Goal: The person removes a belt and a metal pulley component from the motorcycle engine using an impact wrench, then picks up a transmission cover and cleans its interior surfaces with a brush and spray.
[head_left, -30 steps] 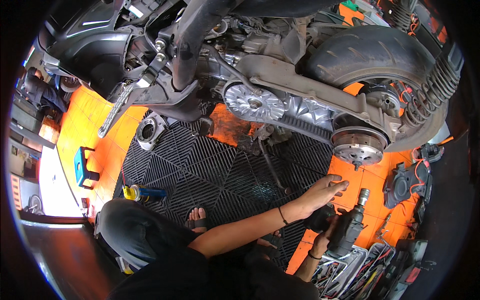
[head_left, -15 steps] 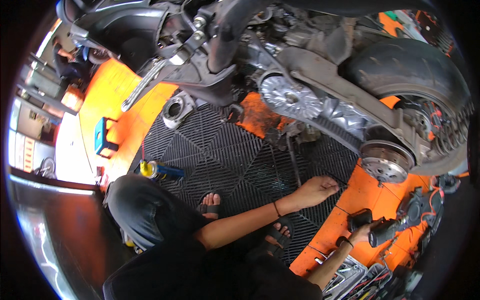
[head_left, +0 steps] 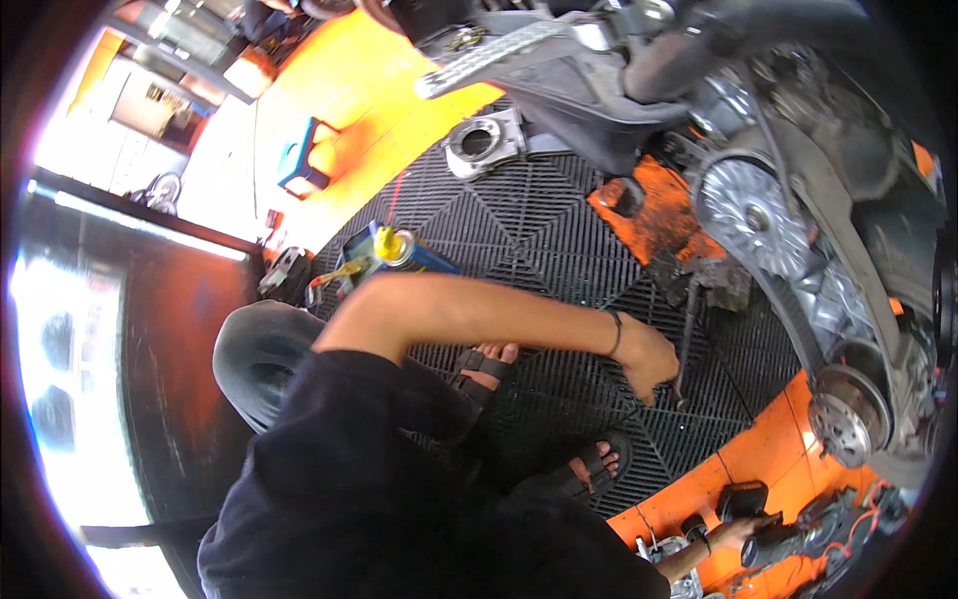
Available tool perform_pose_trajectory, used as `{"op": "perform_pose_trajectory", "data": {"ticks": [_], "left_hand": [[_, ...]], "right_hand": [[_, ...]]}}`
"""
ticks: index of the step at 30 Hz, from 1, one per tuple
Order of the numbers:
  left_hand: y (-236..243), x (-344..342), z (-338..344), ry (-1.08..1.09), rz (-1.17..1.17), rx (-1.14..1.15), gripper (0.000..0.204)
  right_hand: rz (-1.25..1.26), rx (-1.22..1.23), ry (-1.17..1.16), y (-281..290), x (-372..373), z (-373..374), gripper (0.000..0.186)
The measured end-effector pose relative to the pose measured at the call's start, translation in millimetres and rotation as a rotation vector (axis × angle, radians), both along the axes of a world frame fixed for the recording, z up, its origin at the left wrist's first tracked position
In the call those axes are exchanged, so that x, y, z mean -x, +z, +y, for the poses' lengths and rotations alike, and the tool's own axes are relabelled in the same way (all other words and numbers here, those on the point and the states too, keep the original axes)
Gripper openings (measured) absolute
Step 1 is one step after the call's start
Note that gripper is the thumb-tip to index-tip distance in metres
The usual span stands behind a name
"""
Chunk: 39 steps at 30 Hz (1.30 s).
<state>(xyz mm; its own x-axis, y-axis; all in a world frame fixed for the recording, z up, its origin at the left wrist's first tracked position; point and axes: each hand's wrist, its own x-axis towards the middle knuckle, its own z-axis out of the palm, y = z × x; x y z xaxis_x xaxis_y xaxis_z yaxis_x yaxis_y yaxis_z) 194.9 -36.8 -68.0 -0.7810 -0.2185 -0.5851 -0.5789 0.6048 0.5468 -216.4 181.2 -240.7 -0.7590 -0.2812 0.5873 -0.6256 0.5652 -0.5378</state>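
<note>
Left hand (head_left: 647,361) is curled, fingertips on the black grid mat (head_left: 539,230), kickstand (head_left: 687,339) just beside them. Right hand (head_left: 740,534) grips a black power tool (head_left: 773,544).

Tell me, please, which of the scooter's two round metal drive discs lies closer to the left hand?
The lower clutch disc, over the orange floor, lies closer to the left hand. The finned pulley sits higher, farther off.

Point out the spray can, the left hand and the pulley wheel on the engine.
spray can (head_left: 391,247): head view, yellow cap.
left hand (head_left: 649,364): head view, back of hand.
pulley wheel (head_left: 750,217): head view, finned silver face.
</note>
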Motion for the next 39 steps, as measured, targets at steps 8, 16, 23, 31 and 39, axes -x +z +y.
{"op": "perform_pose_trajectory", "data": {"ticks": [8, 16, 23, 31, 39], "left_hand": [[126, -259, 29, 0.410, -0.180, -0.226, 0.041], [59, -403, 167, 1.371, -0.406, 0.453, 0.100], [-97, -377, 146, 1.811, 0.749, 0.426, 0.106], [-51, -479, 76, 1.961, 1.066, 0.292, 0.047], [-87, -735, 71, 2.159, 0.835, 0.694, 0.029]], "right_hand": [[0.110, -0.017, 0.089, 3, -11, -15, 0.048], [0.003, -0.038, 0.397, 0, -108, -18, 0.056], [-0.216, -0.189, 0.698, -5, -200, 2, 0.063], [-0.821, -0.541, 1.139, 72, -305, 17, 0.068], [-1.087, -0.652, 1.171, 123, -338, 13, 0.069]]}}
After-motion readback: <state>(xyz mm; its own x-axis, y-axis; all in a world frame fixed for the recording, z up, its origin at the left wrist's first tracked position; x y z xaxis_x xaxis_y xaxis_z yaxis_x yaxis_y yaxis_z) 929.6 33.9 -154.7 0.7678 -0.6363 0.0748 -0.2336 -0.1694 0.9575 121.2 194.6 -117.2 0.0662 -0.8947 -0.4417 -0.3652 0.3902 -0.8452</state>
